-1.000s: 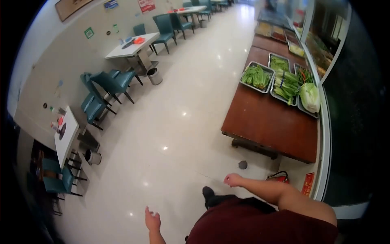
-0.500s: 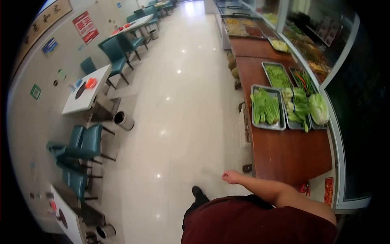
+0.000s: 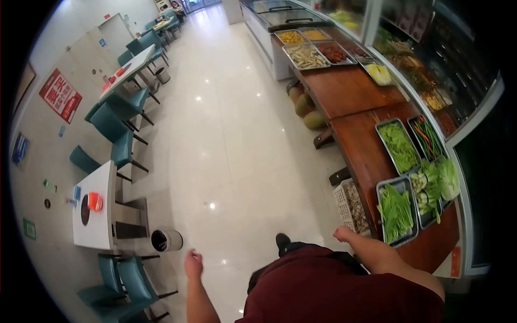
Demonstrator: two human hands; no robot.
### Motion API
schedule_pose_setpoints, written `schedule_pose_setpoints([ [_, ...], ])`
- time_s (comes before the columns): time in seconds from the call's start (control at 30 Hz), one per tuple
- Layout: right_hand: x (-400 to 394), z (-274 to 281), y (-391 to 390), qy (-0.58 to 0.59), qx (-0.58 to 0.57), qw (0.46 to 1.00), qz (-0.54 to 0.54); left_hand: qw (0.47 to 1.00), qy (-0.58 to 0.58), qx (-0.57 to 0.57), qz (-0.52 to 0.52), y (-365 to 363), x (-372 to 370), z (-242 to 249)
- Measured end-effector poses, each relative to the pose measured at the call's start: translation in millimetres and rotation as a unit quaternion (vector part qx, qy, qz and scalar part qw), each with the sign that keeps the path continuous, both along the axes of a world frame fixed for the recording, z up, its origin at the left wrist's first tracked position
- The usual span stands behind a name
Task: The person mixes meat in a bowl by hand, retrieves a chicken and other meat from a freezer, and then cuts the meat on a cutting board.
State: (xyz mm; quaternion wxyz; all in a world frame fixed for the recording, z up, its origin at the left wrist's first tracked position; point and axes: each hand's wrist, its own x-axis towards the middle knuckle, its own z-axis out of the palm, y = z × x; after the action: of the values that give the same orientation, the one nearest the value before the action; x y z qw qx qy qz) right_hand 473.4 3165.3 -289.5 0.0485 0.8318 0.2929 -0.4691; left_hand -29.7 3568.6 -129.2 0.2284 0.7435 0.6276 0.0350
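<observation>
My left hand (image 3: 194, 262) hangs over the pale floor, its fingers loosely curled with nothing visible in them. The bin (image 3: 167, 240) on the floor is the thing nearest to it. On the other side, my right hand (image 3: 344, 234) is also curled in and appears to hold nothing. It is close to a white plastic basket (image 3: 343, 207) under the wooden counter. Above that, a metal tray (image 3: 399, 183) of long green leafy vegetables (image 3: 396, 212) rests on the counter. Neither hand touches any of these.
Along the right runs the wooden counter (image 3: 344, 89), with trays of lettuce (image 3: 399, 146), peppers (image 3: 426, 137) and cabbage (image 3: 448, 180). Large melons or gourds (image 3: 313, 119) lie beneath it. On the left stand white tables (image 3: 97, 226) and teal chairs (image 3: 121, 142). A glass-topped freezer (image 3: 269, 43) is farther ahead.
I have moved forward along the aisle, so the trays and tables sit nearer and lower in view. My left hand has come into view. The right hand has swung slightly rightward in the picture.
</observation>
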Motion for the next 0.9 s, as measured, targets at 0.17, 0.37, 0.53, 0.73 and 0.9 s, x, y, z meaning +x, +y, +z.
schedule_pose_setpoints([
  [0.17, 74, 32, 177, -0.004, 0.022, 0.999, -0.025, 0.847, 0.234, -0.442, -0.181, 17, -87, -185],
  [0.37, 169, 25, 401, -0.025, 0.151, 0.974, -0.166, 0.885, 0.225, -0.406, -0.036, 192, -31, -166],
  [0.53, 246, 41, 537, 0.055, -0.011, 0.979, -0.197, 0.907, 0.311, -0.178, -0.223, 570, 130, -206],
  [0.73, 382, 0, 701, -0.007, 0.101, 0.962, -0.255, 0.978, -0.184, -0.052, -0.089, 882, 559, -2],
  [0.9, 513, -10, 860, 0.004, 0.037, 0.966, -0.256, 0.982, -0.099, -0.002, -0.159, 992, 690, -13],
])
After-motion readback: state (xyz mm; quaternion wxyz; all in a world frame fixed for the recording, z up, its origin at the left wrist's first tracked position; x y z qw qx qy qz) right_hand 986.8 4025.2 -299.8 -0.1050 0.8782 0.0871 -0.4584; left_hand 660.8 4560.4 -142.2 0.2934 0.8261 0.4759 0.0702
